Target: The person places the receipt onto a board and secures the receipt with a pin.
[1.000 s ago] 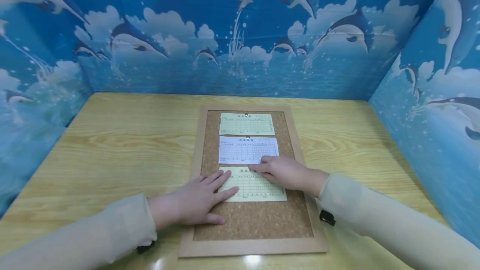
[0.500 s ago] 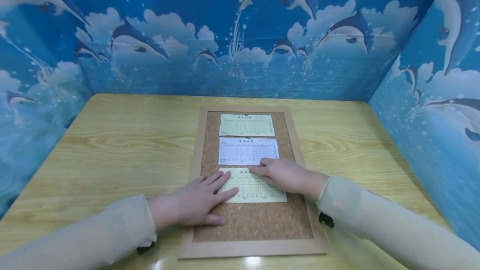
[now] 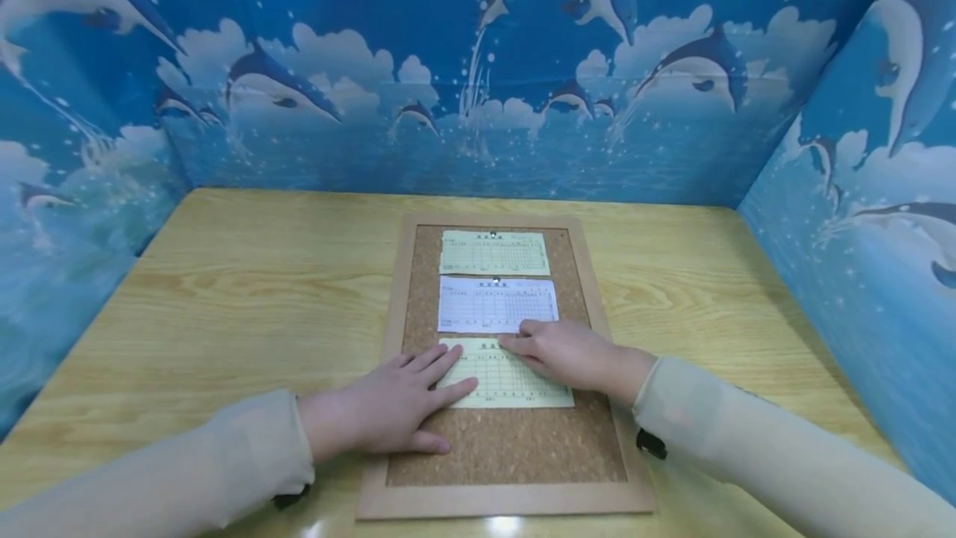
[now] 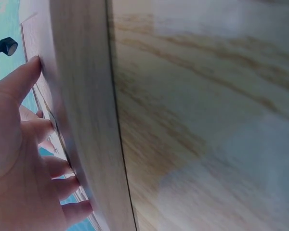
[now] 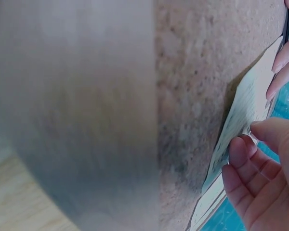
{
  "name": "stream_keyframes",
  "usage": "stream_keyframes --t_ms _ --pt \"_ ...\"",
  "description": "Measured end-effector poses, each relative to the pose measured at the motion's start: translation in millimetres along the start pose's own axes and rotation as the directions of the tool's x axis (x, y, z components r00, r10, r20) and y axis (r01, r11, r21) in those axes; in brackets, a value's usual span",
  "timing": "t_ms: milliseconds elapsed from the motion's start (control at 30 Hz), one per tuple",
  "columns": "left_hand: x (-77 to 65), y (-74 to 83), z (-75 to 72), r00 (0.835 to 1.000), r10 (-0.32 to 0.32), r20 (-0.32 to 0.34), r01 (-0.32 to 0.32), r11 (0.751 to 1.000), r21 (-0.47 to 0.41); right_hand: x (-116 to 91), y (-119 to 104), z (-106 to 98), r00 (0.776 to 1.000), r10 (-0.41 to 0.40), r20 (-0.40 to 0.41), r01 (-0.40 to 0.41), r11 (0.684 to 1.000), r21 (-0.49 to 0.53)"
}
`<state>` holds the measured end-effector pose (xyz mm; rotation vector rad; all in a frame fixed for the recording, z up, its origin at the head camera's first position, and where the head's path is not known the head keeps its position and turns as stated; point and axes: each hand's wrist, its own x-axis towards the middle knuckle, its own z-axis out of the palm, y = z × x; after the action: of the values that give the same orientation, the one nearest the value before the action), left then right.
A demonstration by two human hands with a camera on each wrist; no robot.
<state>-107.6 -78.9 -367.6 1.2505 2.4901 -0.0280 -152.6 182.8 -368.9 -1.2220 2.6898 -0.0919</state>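
Note:
A pale green form slip (image 3: 496,393) lies on the cork board (image 3: 508,500), lowest of three slips. My left hand (image 3: 388,407) rests spread over its left side, fingertips on the paper and thumb on bare cork. At the slip's top edge, near the middle, my right hand (image 3: 571,355) has thumb and index finger brought together. Between those fingertips, the right wrist view shows a small shiny push pin (image 5: 253,138), mostly hidden, with the other fingers curled. In that view the slip (image 5: 245,106) stands slightly off the cork along its near edge.
Above lie a lilac slip (image 3: 474,305) and another green slip (image 3: 493,256), each with a pin at its top middle. The wooden-framed board sits on a wood-grain table (image 3: 276,297). A dolphin-print cloth (image 3: 358,139) encloses the back and sides.
The head view has tilted a little, so everything appears slightly lower. Both hands keep nearly the same places on the slip, and the slips stay put.

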Motion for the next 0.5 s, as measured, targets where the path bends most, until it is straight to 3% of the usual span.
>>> stream_keyframes --t_ms 500 --pt "0.0 -0.5 1.2 1.000 -0.003 0.011 0.003 1.000 -0.003 2.2 -2.5 -1.3 1.000 0.017 -0.004 -0.017 0.998 0.053"
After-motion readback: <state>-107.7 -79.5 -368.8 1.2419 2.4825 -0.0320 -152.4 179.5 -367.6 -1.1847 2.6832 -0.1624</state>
